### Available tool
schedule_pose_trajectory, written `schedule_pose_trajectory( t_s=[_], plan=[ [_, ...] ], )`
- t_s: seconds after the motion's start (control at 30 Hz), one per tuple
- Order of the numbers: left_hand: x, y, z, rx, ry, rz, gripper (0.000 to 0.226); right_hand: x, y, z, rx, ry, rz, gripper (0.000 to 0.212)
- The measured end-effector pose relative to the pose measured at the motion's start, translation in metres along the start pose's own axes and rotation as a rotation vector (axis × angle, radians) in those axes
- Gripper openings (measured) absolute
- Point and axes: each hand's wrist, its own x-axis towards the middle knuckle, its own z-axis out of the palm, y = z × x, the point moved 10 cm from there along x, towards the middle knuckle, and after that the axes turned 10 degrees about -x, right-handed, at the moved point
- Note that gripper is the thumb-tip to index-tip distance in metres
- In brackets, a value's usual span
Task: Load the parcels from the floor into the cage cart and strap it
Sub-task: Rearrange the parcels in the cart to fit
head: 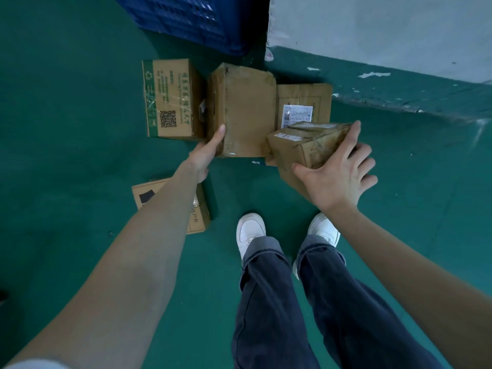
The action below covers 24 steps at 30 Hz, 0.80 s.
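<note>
Parcels, five visible, cardboard, all on or just above the green floor; none loaded, cage cart not in view.

1. Flat parcel, nearest the left side of the floor, lying low, partly hidden under the left forearm.
2. Green-printed parcel, QR code on its face, standing touching the next item's left side.
3. Worn brown parcel, largest, central. Left hand holds its near left corner: thumb laid up the top face, fingers out of sight behind the edge, so how far they curl round cannot be told.
4. Labelled parcel, white shipping label showing, set behind and partly covered by item 5, close to the wall base.
5. Small taped parcel, tilted, near corner raised. Right hand spans its right end, fingers spread wide, thumb on the near face, forefinger along the far edge; it seems to have hold of it.

Also present: blue plastic crate at the far edge of the floor; white shoes and dark trousers of the person.

Step in hand, by judgement: picking up, first stage of loading. Next move likely calls for securing both grips, lifting items 3 and 5 free of their neighbours, then turning toward the cart. Strapping not yet begun.
</note>
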Motion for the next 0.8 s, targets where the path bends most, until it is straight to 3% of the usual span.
schedule_pose_trajectory(
  t_s=[0.13, 0.27, 0.3, 0.43, 0.57, 0.8],
  plan=[
    [0.002, 0.008, 0.0, -0.024, -0.023, 0.03, 0.118, 0.004, -0.002, -0.002, -0.006, -0.012, -0.008, 0.129],
    [0.011, 0.012, -0.008, 0.042, 0.023, 0.063, 0.109, 0.01, -0.001, -0.003, -0.01, 0.006, -0.018, 0.128],
    [0.009, 0.013, -0.007, 0.068, 0.036, 0.07, 0.111, 0.011, 0.0, -0.003, -0.01, 0.009, -0.019, 0.128],
    [-0.003, 0.011, 0.002, 0.231, 0.027, 0.047, 0.154, 0.007, 0.0, -0.001, 0.002, 0.008, -0.004, 0.128],
    [-0.018, 0.024, 0.009, 0.398, 0.112, 0.106, 0.132, 0.002, 0.004, -0.002, 0.042, -0.01, 0.02, 0.127],
    [-0.119, 0.029, 0.019, 0.431, 0.368, 0.249, 0.122, -0.039, 0.015, -0.05, 0.055, -0.01, 0.041, 0.125]
  ],
)
